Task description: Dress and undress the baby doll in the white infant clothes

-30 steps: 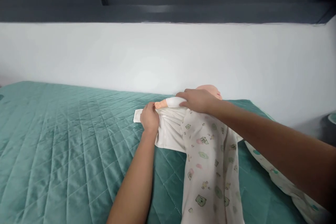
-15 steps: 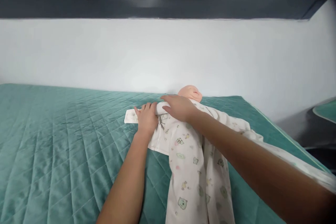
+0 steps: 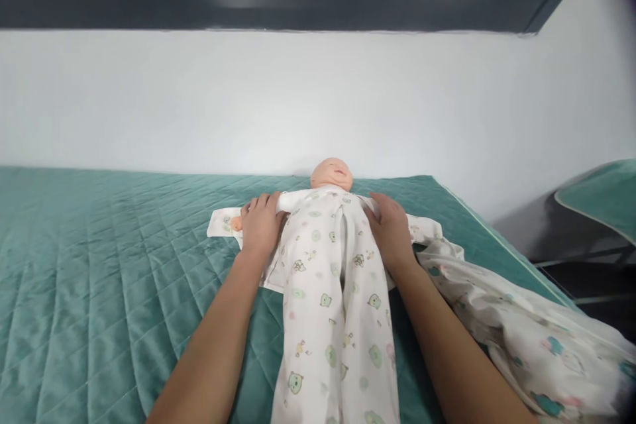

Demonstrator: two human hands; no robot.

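Observation:
A baby doll lies on its back on the green quilted bed, head toward the wall. It wears a white romper printed with small animals. My left hand lies flat, fingers stretched out, over the doll's left-side arm and sleeve; a small doll hand peeks out beside it. My right hand rests flat on the romper at the doll's other side, fingers extended. Neither hand grips anything.
A second printed cloth lies crumpled on the bed at the right. The bed ends at a white wall under a dark window frame. A dark stand with a green pad sits to the right, past the bed's edge.
My right hand left the doll's arm on the left and moved across to the doll's right side. The view swung so the doll sits centred. My left hand stayed on the sleeve.

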